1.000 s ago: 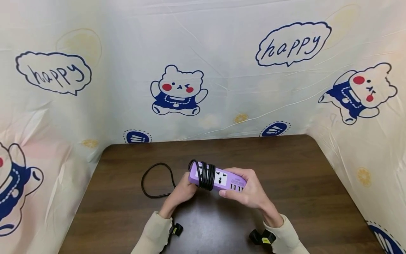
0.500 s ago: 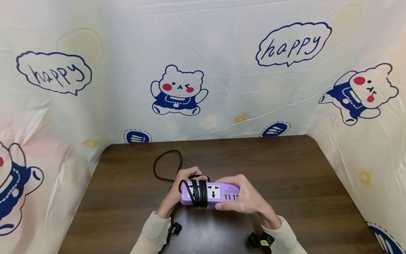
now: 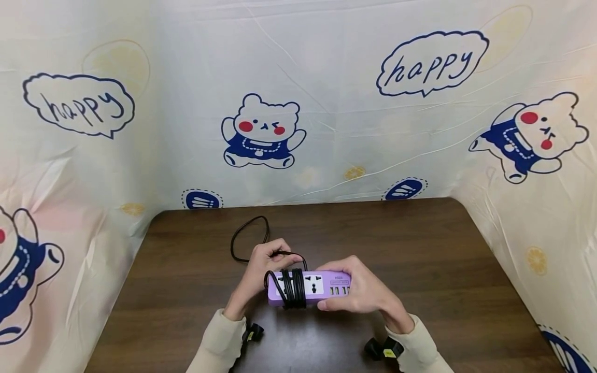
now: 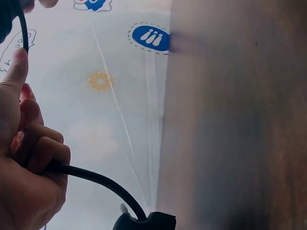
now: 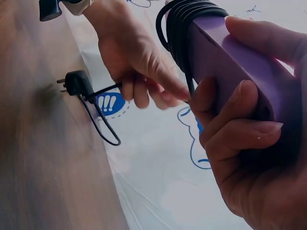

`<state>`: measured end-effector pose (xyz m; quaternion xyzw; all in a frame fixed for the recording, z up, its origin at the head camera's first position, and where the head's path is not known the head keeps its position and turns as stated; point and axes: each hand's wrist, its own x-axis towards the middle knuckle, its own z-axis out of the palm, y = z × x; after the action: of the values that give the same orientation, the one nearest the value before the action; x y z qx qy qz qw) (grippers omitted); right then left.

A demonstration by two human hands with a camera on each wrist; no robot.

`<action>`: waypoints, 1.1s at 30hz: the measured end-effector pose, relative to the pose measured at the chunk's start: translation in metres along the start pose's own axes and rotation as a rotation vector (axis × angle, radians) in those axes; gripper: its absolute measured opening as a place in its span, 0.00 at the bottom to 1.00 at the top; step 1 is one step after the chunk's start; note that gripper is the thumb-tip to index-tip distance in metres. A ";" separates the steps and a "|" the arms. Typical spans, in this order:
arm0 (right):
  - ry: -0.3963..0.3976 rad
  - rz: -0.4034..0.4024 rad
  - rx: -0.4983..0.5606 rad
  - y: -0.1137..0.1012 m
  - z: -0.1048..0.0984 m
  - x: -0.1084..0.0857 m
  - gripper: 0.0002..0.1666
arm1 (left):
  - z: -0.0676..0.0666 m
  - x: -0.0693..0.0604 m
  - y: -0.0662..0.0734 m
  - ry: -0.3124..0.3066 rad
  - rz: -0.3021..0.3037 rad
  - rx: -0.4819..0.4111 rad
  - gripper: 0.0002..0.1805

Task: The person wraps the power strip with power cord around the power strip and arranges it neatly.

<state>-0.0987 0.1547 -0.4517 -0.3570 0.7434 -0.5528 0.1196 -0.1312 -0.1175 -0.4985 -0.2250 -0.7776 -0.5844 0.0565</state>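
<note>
A: ok where's the power strip [image 3: 317,290] here? Lying on the desk [image 3: 410,238]?

B: nah, looks lifted above it, socket face up toward the head camera. The right hand [image 3: 361,287] grasps the end with the USB ports [image 3: 339,291], thumb on the near side, fingers around the far side and underneath. My guess: gripping that end leaves the other half free for the black cord [image 3: 293,289] coiled around it.

A: and the left hand [image 3: 263,261], just chilling?

B: nope, grasping the cord just past the strip's far edge. In the left wrist view the thumb lies out along it and the other fingers curl around it lower down. Probably so the coils don't slacken, I'd say.

A: plug [image 5: 78,83]?

B: beyond the left hand, at the cord's tail, loose loop beside it. Seems to trail there simply because neither hand has it. Can't tell if it's touching the desk.
</note>
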 end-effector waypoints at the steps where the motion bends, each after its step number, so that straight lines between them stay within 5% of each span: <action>1: 0.001 -0.001 -0.003 0.000 -0.001 0.000 0.24 | -0.002 0.000 0.000 0.006 0.004 0.009 0.14; 19: -0.048 0.077 -0.112 0.004 -0.006 0.000 0.23 | -0.013 0.000 0.009 0.005 -0.002 0.084 0.13; 33: -0.090 0.105 -0.149 0.018 0.000 0.006 0.24 | -0.016 -0.001 0.025 -0.054 -0.098 0.134 0.14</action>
<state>-0.1105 0.1531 -0.4670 -0.3500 0.7941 -0.4721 0.1550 -0.1229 -0.1271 -0.4717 -0.1978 -0.8264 -0.5268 0.0220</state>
